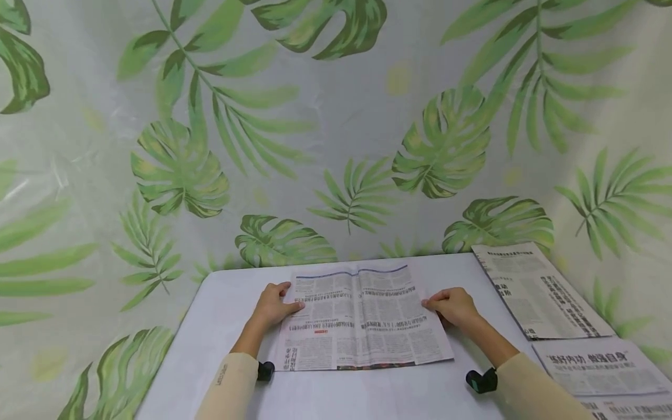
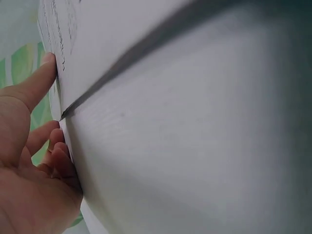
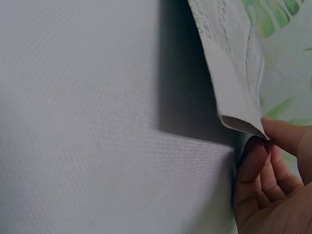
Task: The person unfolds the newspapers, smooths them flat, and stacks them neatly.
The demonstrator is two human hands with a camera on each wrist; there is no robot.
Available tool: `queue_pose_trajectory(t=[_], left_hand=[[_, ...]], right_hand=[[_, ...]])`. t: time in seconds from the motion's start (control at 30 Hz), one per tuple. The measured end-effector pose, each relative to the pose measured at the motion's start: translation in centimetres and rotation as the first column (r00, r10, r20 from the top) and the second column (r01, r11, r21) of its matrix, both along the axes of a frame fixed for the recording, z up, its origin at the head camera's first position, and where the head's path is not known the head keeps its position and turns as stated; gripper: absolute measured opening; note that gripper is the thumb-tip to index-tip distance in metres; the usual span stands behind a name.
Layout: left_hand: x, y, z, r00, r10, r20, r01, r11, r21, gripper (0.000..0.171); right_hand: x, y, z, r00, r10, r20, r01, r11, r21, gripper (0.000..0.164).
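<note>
Right hand [image 1: 455, 307] pinches a grey, rectangular printed newspaper [image 1: 362, 326]; left hand [image 1: 270, 305], thumb spread, touches it; only the right wrist view shows its folded edge [image 3: 240, 124] gaping.

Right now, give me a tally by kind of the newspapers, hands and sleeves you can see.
Newspapers: 4 (held newspaper; upper paper, middle paper and lower paper at right)
Hands: 2 (left hand, right hand)
Sleeves: 2 (left sleeve, right sleeve)
Total: 8
</note>
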State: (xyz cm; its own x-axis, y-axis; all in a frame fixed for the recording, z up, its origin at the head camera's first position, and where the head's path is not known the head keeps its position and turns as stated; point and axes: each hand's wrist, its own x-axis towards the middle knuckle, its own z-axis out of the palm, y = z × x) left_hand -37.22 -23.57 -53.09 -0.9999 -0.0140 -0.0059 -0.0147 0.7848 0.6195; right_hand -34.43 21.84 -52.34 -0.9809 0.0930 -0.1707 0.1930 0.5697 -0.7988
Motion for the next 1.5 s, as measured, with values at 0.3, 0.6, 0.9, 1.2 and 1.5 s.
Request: queue_pose_trajectory(t=[0.3, 0.6, 0.9, 1.2, 1.5], left_hand=[[0.0, -0.2, 0.3, 1.000, 0.003, 0.011, -0.003, 1.000, 0.009, 0.082], [0.1, 0.1, -0.6, 1.000, 0.022, -0.019, -0.021, 1.000, 0.017, 0.081], [0.4, 0.1, -0.8, 0.996, 0.089, -0.009, -0.088, 0.991, 0.098, 0.078], [0.6, -0.3, -0.4, 0.994, 0.111, -0.011, -0.109, 0.987, 0.120, 0.081], [0.8, 0.2, -0.8, 0.995, 0.095, -0.030, -0.090, 0.988, 0.125, 0.076]], right_hand=[[0.2, 0.4, 0.0, 0.999, 0.016, -0.046, -0.014, 0.999, 0.047, 0.027], [0.7, 0.8, -0.8, 0.991, -0.047, -0.122, 0.050, 0.998, 0.022, 0.033], [0.8, 1.0, -1.5, 0.989, -0.026, -0.145, 0.020, 0.999, -0.039, 0.023], [0.3, 0.8, -0.9, 0.990, 0.079, -0.114, -0.094, 0.987, -0.131, 0.030], [0.0, 0.3, -1.1, 0.989, 0.082, -0.122, -0.084, 0.996, -0.006, 0.038]])
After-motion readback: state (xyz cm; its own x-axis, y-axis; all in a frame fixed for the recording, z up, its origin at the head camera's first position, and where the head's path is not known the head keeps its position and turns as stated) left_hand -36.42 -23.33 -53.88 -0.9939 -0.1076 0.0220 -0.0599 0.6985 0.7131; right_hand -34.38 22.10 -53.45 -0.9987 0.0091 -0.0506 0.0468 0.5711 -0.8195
